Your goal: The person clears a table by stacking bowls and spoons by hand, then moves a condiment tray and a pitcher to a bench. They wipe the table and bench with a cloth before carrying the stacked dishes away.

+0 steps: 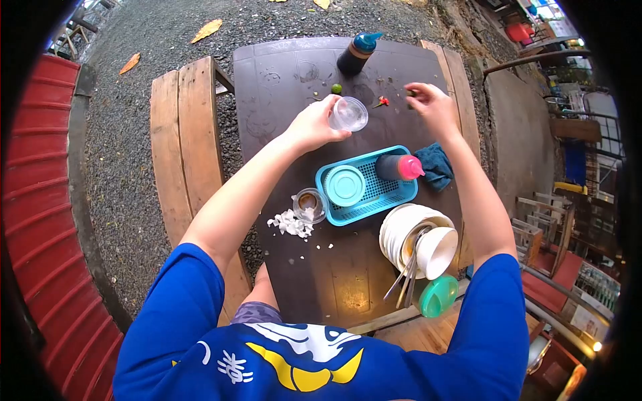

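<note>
My left hand (319, 124) is closed around a clear plastic cup (349, 114), tilted above the dark table (274, 87). Over the table's right side, my right hand (430, 105) pinches a small dark green thing (410, 94), mostly covered by the fingers. Between the hands lie red chili peppers (382, 101). A small green citrus fruit (336, 88) rests just beyond the cup. Farther back stands a dark sauce bottle (356, 53) with a blue cap.
A blue basket (325, 215) holds a round lidded tub (346, 185) and a pink-capped bottle (400, 166). Beside it are a dark cloth (434, 165), stacked white bowls (401, 230) with cutlery, a green bowl (439, 297), a clear cup (309, 204) and white scraps (291, 223). Benches (194, 134) flank the table.
</note>
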{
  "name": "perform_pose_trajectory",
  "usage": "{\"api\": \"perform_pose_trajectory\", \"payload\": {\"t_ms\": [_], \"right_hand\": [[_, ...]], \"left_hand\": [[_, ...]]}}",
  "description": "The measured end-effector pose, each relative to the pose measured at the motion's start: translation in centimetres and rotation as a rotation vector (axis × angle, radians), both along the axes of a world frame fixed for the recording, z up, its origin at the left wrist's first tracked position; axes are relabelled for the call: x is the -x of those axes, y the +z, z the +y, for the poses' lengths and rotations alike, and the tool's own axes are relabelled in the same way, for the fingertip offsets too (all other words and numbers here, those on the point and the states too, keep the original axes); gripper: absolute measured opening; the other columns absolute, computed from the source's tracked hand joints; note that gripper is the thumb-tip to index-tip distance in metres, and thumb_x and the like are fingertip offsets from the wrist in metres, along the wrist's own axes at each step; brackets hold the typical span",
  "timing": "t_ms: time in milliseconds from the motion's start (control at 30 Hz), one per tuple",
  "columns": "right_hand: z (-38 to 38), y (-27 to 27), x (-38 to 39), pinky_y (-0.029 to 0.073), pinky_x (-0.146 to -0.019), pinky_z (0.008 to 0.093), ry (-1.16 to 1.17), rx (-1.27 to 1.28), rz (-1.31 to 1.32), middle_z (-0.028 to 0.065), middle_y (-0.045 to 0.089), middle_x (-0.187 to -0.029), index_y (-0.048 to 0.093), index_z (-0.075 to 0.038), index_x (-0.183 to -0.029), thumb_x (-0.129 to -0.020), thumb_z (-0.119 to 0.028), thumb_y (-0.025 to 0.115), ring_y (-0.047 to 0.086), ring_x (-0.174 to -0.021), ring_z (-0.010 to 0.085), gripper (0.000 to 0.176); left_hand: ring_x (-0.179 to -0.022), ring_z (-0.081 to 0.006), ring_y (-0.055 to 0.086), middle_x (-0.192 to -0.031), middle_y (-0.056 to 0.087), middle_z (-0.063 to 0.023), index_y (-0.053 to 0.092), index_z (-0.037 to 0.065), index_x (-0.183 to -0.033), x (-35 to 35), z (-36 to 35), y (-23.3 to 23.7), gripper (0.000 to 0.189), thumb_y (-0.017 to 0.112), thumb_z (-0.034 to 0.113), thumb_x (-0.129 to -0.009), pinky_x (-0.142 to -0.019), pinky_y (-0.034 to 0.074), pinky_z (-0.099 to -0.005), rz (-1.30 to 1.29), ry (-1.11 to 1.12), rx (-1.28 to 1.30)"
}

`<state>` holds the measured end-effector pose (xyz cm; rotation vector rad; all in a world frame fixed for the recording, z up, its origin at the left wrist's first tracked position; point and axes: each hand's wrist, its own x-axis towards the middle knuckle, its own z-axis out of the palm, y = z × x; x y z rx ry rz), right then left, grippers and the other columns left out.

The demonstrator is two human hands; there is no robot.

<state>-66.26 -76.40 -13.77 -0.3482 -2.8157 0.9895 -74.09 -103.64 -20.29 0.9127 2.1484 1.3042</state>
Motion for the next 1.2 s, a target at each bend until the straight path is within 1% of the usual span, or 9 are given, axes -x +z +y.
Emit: {"api": "perform_pose_trajectory", "payload": {"t_ms": [67,133,300,433,533,633,733,867,1200], "right_hand": [[-4.7,2.1,0.5,0.053,-0.074,0.0278,0.122,0.179,0.057,0.0092,0.066,-0.094,0.068,-0.007,-0.104,-0.076,-0.006,0.071,0.064,-0.081,0.0153,0.028],[-7.5,2.4,0.9,0.053,-0.075,0.0294,0.267,0.263,-0.063,0.0095,0.066,-0.096,0.068,-0.008,-0.105,-0.075,-0.005,0.070,0.064,-0.084,0.0166,0.030],[-7.6,-0.7,4.5,0.051,-0.080,0.0345,0.214,0.015,-0.047,0.0108,0.062,-0.088,0.068,-0.007,-0.098,-0.075,-0.006,0.065,0.063,-0.085,0.0249,0.023],[-8.4,-5.1,5.8,0.050,-0.083,0.0417,0.491,-0.373,-0.347,0.0132,0.057,-0.101,0.064,-0.011,-0.104,-0.075,-0.012,0.069,0.059,-0.096,0.0325,0.029],[-8.6,-7.9,6.2,0.049,-0.082,0.0422,0.569,-0.354,-0.397,0.0132,0.057,-0.098,0.062,-0.007,-0.095,-0.074,-0.009,0.067,0.059,-0.096,0.0329,0.022],[-9.2,-6.5,5.9,0.049,-0.081,0.0433,0.568,-0.379,-0.475,0.0136,0.057,-0.098,0.061,-0.007,-0.098,-0.075,-0.007,0.063,0.059,-0.097,0.0332,0.023],[-9.8,-5.0,5.8,0.049,-0.081,0.0445,0.370,-0.347,-0.293,0.0140,0.056,-0.097,0.059,-0.008,-0.103,-0.078,-0.005,0.059,0.060,-0.096,0.0337,0.026],[-10.2,-5.4,8.8,0.052,-0.077,0.0438,0.469,-0.501,-0.220,0.0160,0.057,-0.101,0.059,-0.009,-0.111,-0.079,-0.004,0.055,0.062,-0.091,0.0344,0.032],[-11.1,-6.3,11.0,0.052,-0.081,0.0456,0.373,-0.544,-0.424,0.0187,0.058,-0.102,0.061,-0.008,-0.108,-0.079,-0.005,0.061,0.062,-0.093,0.0373,0.029]], "left_hand": [[-0.100,-0.0326,0.061,-0.103,0.063,-0.0177,0.049,0.005,-0.119,-0.2,0.6,0.5,0.065,0.078,0.029,-0.065,-0.087,0.047,-0.0402,0.014,-0.003,0.045],[-0.100,-0.0331,0.061,-0.104,0.063,-0.0178,0.049,0.005,-0.119,-0.2,0.6,0.8,0.065,0.078,0.029,-0.065,-0.087,0.047,-0.0405,-0.014,0.019,0.013],[-0.101,-0.0309,0.062,-0.105,0.065,-0.0166,0.050,0.004,-0.118,0.3,-2.7,1.9,0.064,0.078,0.026,-0.065,-0.087,0.048,-0.0391,-0.032,0.186,0.053],[-0.103,-0.0289,0.062,-0.106,0.065,-0.0159,0.051,0.004,-0.118,0.5,-5.8,1.9,0.062,0.078,0.023,-0.065,-0.088,0.048,-0.0376,-0.054,0.297,0.063],[-0.103,-0.0288,0.061,-0.107,0.065,-0.0157,0.051,0.003,-0.118,0.4,-7.0,2.7,0.061,0.078,0.021,-0.065,-0.089,0.047,-0.0370,-0.078,0.289,0.064],[-0.103,-0.0292,0.061,-0.107,0.065,-0.0157,0.052,0.003,-0.116,0.3,-7.4,2.1,0.059,0.077,0.021,-0.066,-0.090,0.046,-0.0368,-0.083,0.279,0.034],[-0.103,-0.0291,0.061,-0.107,0.065,-0.0153,0.052,0.003,-0.116,0.0,-7.6,2.1,0.058,0.077,0.021,-0.066,-0.089,0.046,-0.0371,-0.090,0.280,0.017],[-0.102,-0.0295,0.062,-0.106,0.065,-0.0146,0.052,0.003,-0.116,-0.4,-7.9,2.6,0.058,0.076,0.022,-0.066,-0.089,0.046,-0.0370,-0.116,0.273,0.018],[-0.104,-0.0318,0.060,-0.108,0.064,-0.0163,0.052,0.004,-0.117,-0.6,-8.4,2.3,0.059,0.076,0.024,-0.067,-0.090,0.046,-0.0400,-0.148,0.258,0.035]]}}
